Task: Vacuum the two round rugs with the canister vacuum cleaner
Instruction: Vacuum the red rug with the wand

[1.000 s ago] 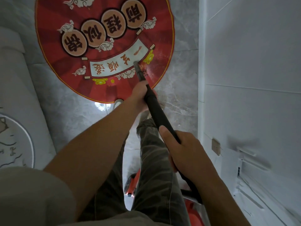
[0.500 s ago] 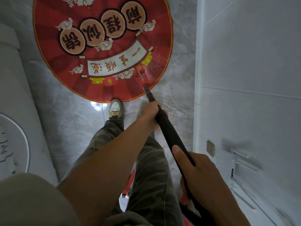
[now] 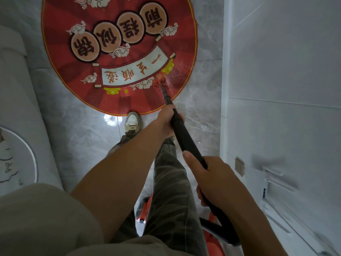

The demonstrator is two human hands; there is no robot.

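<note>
A round red rug (image 3: 118, 52) with printed characters and a white scroll lies on the grey tile floor ahead. The black vacuum wand (image 3: 186, 135) slants from lower right up to the rug, its nozzle tip (image 3: 162, 85) on the rug's near right part beside pale dust specks. My left hand (image 3: 166, 119) grips the wand far down. My right hand (image 3: 215, 180) grips its upper end, thumb along the tube. The red canister (image 3: 145, 209) shows behind my legs. A second pale round rug (image 3: 16, 159) lies at the left edge.
A white wall (image 3: 276, 89) with a small brass socket plate (image 3: 239, 167) runs close along the right. A pale bed or sofa edge (image 3: 13, 89) borders the left. My shoe (image 3: 132, 122) stands at the red rug's near rim on glossy tile.
The nozzle was pulled back off the rug toward me, then pushed forward onto its near right part again. My left foot stepped forward to the rug's rim.
</note>
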